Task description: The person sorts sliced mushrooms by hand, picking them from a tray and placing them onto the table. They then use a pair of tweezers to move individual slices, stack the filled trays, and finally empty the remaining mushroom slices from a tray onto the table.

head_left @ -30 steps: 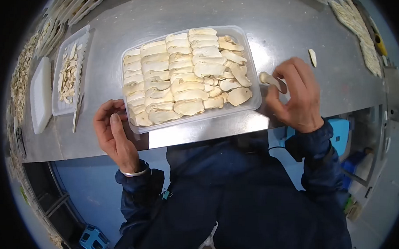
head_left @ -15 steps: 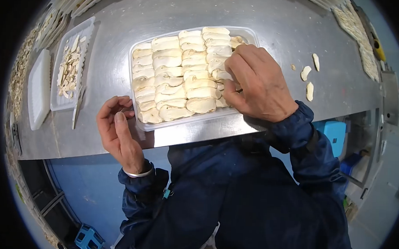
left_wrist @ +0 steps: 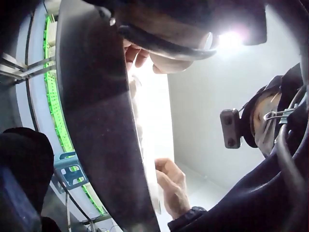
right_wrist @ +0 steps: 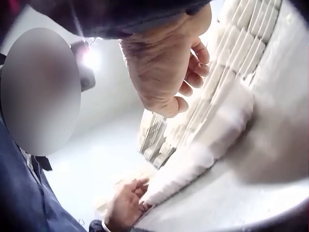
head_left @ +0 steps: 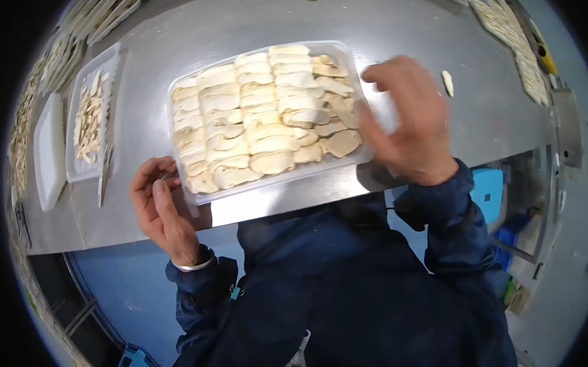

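Observation:
A clear plastic tray [head_left: 199, 198] holds overlapping pale mushroom slices in rows; the slices [head_left: 341, 144] along its right side lie less evenly. The left hand [head_left: 165, 210] is beside the lower left corner, its loosely curled fingertips at the tray wall, thumb raised. Just past the right edge, the blurred right hand [head_left: 409, 123] hovers with bent, spread fingers and thumb; nothing shows between them. In the right wrist view, the right hand [right_wrist: 166, 72] hangs above the table and the left hand [right_wrist: 124, 203] is at the tray's far end.
At left stand a tray of small pieces [head_left: 92, 121], a white lid-like tray [head_left: 49, 152] and a knife [head_left: 104, 177]. One slice [head_left: 447, 83] lies on the steel table right of the hand. More filled trays [head_left: 96, 8] line the back left.
From beside the tray, the right hand went over its right-hand slices and has now drawn back to the right. The left hand stays at the corner. The head view has shifted.

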The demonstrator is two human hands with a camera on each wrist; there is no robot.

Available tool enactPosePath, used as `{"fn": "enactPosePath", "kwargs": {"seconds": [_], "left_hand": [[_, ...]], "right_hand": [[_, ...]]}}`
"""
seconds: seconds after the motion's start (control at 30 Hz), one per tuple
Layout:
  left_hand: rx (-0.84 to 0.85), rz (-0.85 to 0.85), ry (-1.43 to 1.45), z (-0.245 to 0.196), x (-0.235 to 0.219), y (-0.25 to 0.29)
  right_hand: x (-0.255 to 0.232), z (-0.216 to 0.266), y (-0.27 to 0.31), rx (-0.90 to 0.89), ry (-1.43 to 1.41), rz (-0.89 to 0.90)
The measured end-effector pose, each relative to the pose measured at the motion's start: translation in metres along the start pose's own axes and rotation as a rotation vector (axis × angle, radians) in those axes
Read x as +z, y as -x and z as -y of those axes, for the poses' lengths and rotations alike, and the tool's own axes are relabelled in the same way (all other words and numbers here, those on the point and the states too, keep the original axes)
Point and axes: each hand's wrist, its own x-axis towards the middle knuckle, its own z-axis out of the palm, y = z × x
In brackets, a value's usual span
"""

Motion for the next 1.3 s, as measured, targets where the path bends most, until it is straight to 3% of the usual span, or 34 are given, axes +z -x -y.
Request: {"fn": "enactPosePath", "kwargs": {"seconds": [0.1,0.2,0.3,0.43,0.47,0.57,0.6,0.7,0.93,1.03,1.13,1.3], "left_hand": [[-0.018,-0.002,-0.001,0.001,0.000,0.001],[-0.037,0.004,0.001,0.001,0.000,0.000],[-0.043,0.004,-0.002,0.002,0.001,0.001],[-0.047,0.011,0.025,0.001,0.003,0.000],[-0.057,0.009,0.033,0.000,0.003,0.000],[-0.059,0.003,0.015,-0.002,0.005,0.000],[-0.062,0.004,0.020,-0.002,0.005,0.000],[-0.062,-0.006,0.017,-0.002,0.004,0.001],[-0.048,-0.012,-0.007,-0.001,0.005,0.000],[-0.051,-0.018,-0.023,-0.002,0.005,0.000],[-0.044,-0.028,-0.031,-0.003,0.005,-0.001],[-0.018,-0.005,-0.016,-0.005,0.006,-0.001]], "right_hand": [[-0.046,-0.042,0.025,0.316,0.055,-0.103],[-0.082,-0.079,0.060,0.530,0.351,0.215],[-0.085,-0.072,0.078,0.679,0.194,0.244],[-0.070,-0.074,0.089,0.676,0.146,0.193],[-0.068,-0.071,0.086,0.748,0.144,0.223],[-0.057,-0.071,0.073,0.553,0.123,0.122],[-0.054,-0.077,0.070,0.395,0.144,0.119],[-0.045,-0.094,0.066,0.297,0.162,0.206],[-0.045,-0.099,0.060,0.480,0.158,0.298],[-0.037,-0.094,0.058,0.404,0.249,0.241],[-0.027,-0.066,0.043,0.322,0.138,0.153],[0.003,0.008,0.016,-0.026,-0.044,0.058]]}}
